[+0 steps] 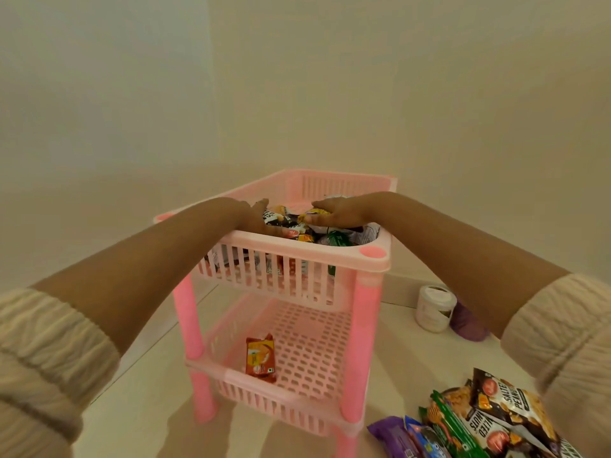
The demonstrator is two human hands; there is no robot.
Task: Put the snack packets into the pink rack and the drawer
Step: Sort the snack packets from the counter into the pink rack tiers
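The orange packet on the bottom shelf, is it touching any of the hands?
Apart. The head view shows the orange packet lying alone on the lower shelf, while the left hand and right hand are up in the top basket.

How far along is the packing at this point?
Done: the pink rack has its top tier full and one orange packet below. In hand: left hand and right hand press the top packets. Left: the floor pile; no drawer visible.

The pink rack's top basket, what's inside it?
The top basket holds a heap of snack packets: black-and-white, yellow and green ones show. Both hands, left and right, lie on the heap, hiding the packets beneath them. How deep the heap goes cannot be seen.
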